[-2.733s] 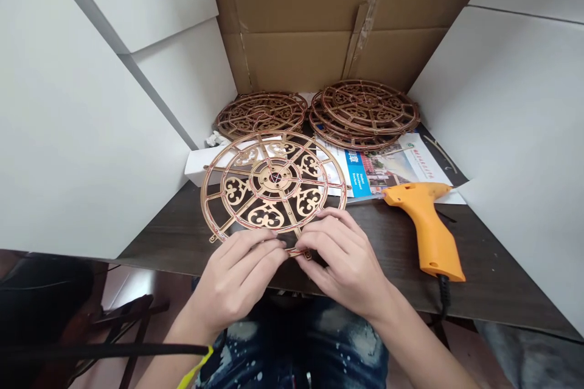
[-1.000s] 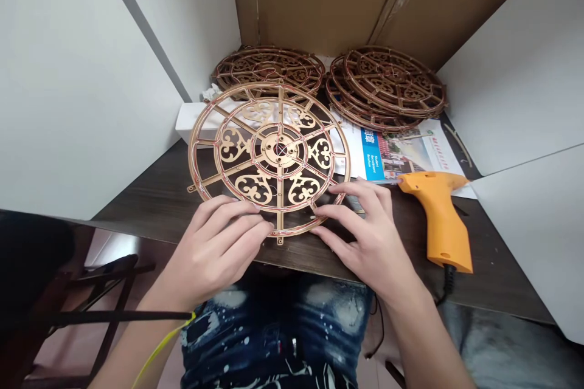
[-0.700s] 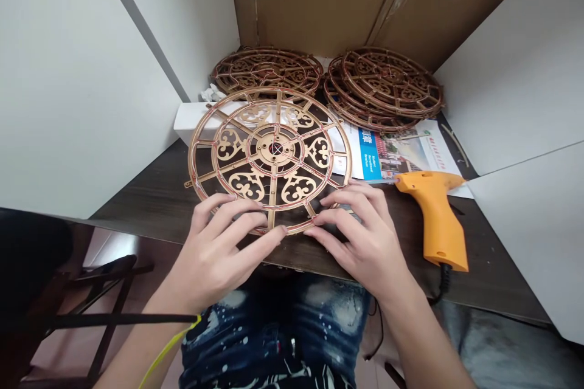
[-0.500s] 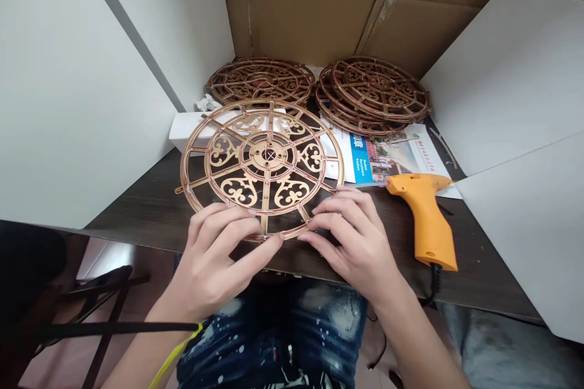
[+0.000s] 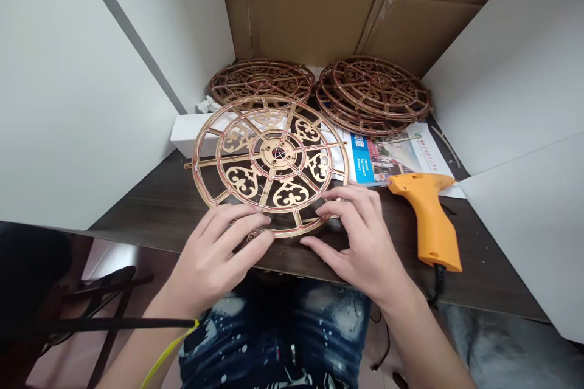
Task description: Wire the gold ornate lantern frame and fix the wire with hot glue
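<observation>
Two hands (image 5: 214,255) (image 5: 360,243) on fretwork wheel (image 5: 289,192), rotated since earlier

Craft workspace, small workshop or home corner, can't tell which. Dark wood surface (image 5: 141,209) boxed in by white panels (image 5: 77,91) and a cardboard sheet (image 5: 301,12). Glue gun (image 5: 429,213) lies on it, cord attached. Stacked laser-cut wooden wheels (image 5: 378,82) sit on a brochure (image 5: 387,158). Folding chair (image 5: 107,298) on the floor.
</observation>
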A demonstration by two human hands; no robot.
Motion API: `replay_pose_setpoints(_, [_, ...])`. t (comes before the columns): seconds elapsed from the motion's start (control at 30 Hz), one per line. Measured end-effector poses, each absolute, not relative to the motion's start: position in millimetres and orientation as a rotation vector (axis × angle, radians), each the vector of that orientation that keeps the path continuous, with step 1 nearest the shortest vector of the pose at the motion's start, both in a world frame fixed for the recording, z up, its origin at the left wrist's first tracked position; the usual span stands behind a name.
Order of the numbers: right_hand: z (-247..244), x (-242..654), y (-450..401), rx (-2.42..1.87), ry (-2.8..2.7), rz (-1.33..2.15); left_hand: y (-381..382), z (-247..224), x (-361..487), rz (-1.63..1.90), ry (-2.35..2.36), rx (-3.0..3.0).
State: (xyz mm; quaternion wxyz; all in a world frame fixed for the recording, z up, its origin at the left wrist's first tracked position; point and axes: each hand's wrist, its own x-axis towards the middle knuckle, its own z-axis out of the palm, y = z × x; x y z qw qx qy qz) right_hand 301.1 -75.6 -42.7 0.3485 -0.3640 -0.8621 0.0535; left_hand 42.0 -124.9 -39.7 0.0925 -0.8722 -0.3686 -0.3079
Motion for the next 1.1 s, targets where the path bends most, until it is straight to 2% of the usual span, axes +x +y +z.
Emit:
replay_pose_setpoints(0.13, [-43.6,303.0,-75.5,-1.051,-2.218,0.139,-125.4,-40.7,33.9,-0.884,-1.118,-2.572])
replay_pose_setpoints(1.1, [-40.9,297.0,-75.2,-0.874,-2.199,0.04,-120.2,-32.7,65.5,-0.919,-1.132,-2.594])
